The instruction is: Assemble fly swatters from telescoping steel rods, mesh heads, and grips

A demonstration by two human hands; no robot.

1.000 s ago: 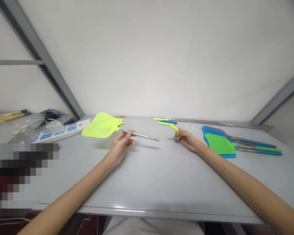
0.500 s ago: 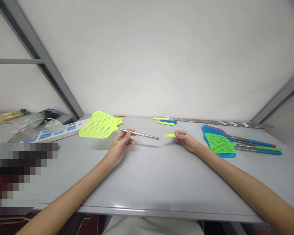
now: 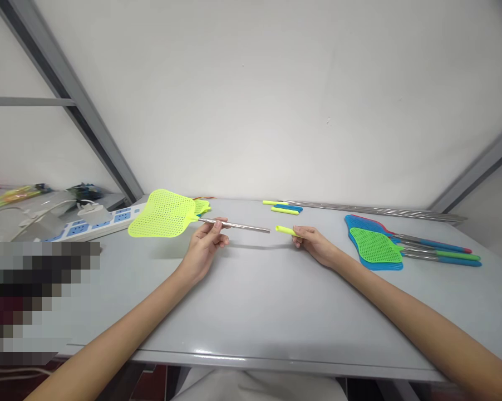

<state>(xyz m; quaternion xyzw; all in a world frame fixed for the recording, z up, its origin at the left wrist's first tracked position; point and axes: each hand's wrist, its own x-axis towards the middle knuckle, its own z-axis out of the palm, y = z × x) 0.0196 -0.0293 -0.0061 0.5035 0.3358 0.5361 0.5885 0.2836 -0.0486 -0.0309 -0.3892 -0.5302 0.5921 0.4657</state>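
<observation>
My left hand [image 3: 205, 246] is closed around the metal rod of a yellow-green fly swatter [image 3: 163, 214], whose perforated head points left. The rod's bare end points right, toward my right hand [image 3: 311, 243]. Pinched in the fingers of that hand is a short yellow-green handle sleeve [image 3: 285, 230], its hollow end facing the rod. A small gap separates rod and sleeve, and both are held above the table. Behind the swatter, part of another yellow-green swatter head [image 3: 202, 208] shows.
Yellow and blue handle sleeves [image 3: 286, 208] lie at the back, beside a bundle of metal rods [image 3: 384, 211] along the wall. Several swatters with handles [image 3: 376, 246] are stacked at right. A white power strip [image 3: 109, 223] and bagged items [image 3: 15, 197] sit at left.
The sleeve in my right hand has moved left, closer to the rod's end, and its tilt has changed. The swatter in my left hand has shifted slightly left, its rod a little more level.
</observation>
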